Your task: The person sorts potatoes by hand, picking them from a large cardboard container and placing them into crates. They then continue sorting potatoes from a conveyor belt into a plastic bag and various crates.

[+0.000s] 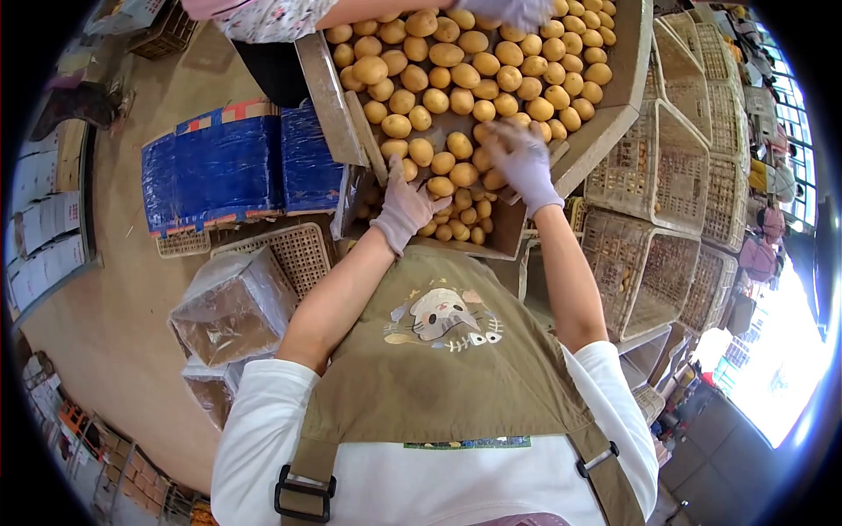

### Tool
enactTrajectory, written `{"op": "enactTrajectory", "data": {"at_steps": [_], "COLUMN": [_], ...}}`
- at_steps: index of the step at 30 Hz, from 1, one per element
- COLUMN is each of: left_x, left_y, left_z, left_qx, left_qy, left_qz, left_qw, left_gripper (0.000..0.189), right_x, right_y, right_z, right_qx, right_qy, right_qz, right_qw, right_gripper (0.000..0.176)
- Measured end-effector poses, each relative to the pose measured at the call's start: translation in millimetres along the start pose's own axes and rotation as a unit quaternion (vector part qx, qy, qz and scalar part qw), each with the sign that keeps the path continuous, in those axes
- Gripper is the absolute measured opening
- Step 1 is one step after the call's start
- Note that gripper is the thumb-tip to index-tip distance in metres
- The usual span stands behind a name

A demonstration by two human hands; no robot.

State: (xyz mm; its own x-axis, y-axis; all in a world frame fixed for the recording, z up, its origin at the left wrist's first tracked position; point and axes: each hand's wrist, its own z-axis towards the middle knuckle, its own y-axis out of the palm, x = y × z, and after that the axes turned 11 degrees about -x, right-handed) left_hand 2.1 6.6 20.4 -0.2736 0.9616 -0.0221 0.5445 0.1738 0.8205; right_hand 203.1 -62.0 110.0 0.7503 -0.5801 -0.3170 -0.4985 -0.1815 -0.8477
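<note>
Many round, yellow-brown fruits (pixel 445 54) lie in a wide wooden sorting tray (pixel 605 131) before me, with its narrow end toward my body. My left hand (pixel 405 209), in a pale glove, is at the left of that narrow end. Its fingers and thumb are spread beside the nearest fruits, and nothing shows in its grasp. My right hand (pixel 524 165), gloved too, reaches over the fruits from the right side. Motion smears its fingertips, so I cannot tell whether they grip a fruit. More fruits (pixel 452 230) sit lower, between my wrists, in a box-like end.
Another person's gloved hand (pixel 513 12) reaches over the tray's far side. Stacked plastic crates (pixel 645 272) stand on the right. On the left are blue-wrapped boxes (pixel 215 167), a tan basket (pixel 303 254) and a plastic-lined box (pixel 230 307), beside brown floor (pixel 114 272).
</note>
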Motion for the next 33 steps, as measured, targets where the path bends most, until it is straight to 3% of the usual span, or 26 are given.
{"op": "enactTrajectory", "data": {"at_steps": [2,5,6,7,10,14,17,19,20,21,22,23,25,27,29,33], "left_x": [-5.5,-4.5,-1.1,0.6,3.8,3.2,3.5,2.1,1.0,0.6,1.6,-0.6,-3.0,-3.7,-1.7,-4.3], "left_y": [-19.7,-8.7,0.9,3.0,3.3,11.1,7.2,14.5,11.8,6.1,-2.0,-9.1,-8.0,5.1,6.5,-3.3], "left_z": [11.7,2.0,-1.4,-1.6,-2.3,-2.6,0.3,-5.1,-0.7,3.6,7.3,12.1,14.9,5.5,1.5,9.8], "left_qx": [-0.026,-0.031,-0.031,-0.059,-0.12,-0.114,-0.14,-0.109,-0.061,-0.07,-0.082,-0.096,-0.033,-0.063,-0.102,-0.049], "left_qy": [-0.001,0.001,0.005,0.005,-0.002,0.006,-0.003,0.019,0.015,0.013,0.014,0.009,-0.018,0.012,0.007,0.0], "left_qz": [0.028,0.04,0.038,0.015,-0.03,-0.015,-0.033,-0.019,-0.035,-0.018,-0.02,-0.022,-0.085,-0.067,-0.056,-0.102], "left_qw": [0.999,0.999,0.999,0.998,0.992,0.993,0.99,0.994,0.997,0.997,0.996,0.995,0.996,0.996,0.993,0.994], "left_gripper": [0.083,0.084,0.085,0.086,0.095,0.098,0.097,0.096,0.094,0.092,0.093,0.094,0.103,0.106,0.111,0.113], "right_x": [2.8,-36.0,-38.1,-38.2,-18.9,-13.7,-19.3,-27.5,-16.2,-6.5,-30.6,-54.1,-74.9,-81.8,-116.5,-123.5], "right_y": [1.3,19.2,16.4,16.3,26.5,31.8,20.9,18.7,23.3,28.2,14.6,-2.7,-3.2,9.9,-11.5,-13.6], "right_z": [15.2,12.0,8.3,-2.8,-23.7,-21.1,-14.6,-15.0,-4.0,7.9,6.1,6.2,25.2,60.0,63.7,79.6], "right_qx": [0.188,0.031,-0.071,-0.094,-0.118,-0.079,-0.111,-0.052,-0.015,0.023,0.146,0.138,0.143,0.06,-0.069,-0.127], "right_qy": [-0.025,0.033,0.022,-0.004,-0.065,-0.056,-0.036,-0.032,-0.065,-0.094,-0.148,-0.154,-0.193,-0.148,-0.037,-0.013], "right_qz": [0.159,-0.052,-0.082,-0.092,-0.102,-0.064,-0.109,-0.071,-0.019,0.034,0.002,0.023,0.096,-0.044,-0.181,-0.222], "right_qw": [0.969,0.998,0.994,0.991,0.986,0.993,0.987,0.996,0.998,0.995,0.978,0.978,0.966,0.986,0.98,0.967], "right_gripper": [0.059,0.071,0.079,0.078,0.071,0.064,0.062,0.05,0.044,0.039,0.03,0.028,0.03,0.036,0.038,0.032]}}
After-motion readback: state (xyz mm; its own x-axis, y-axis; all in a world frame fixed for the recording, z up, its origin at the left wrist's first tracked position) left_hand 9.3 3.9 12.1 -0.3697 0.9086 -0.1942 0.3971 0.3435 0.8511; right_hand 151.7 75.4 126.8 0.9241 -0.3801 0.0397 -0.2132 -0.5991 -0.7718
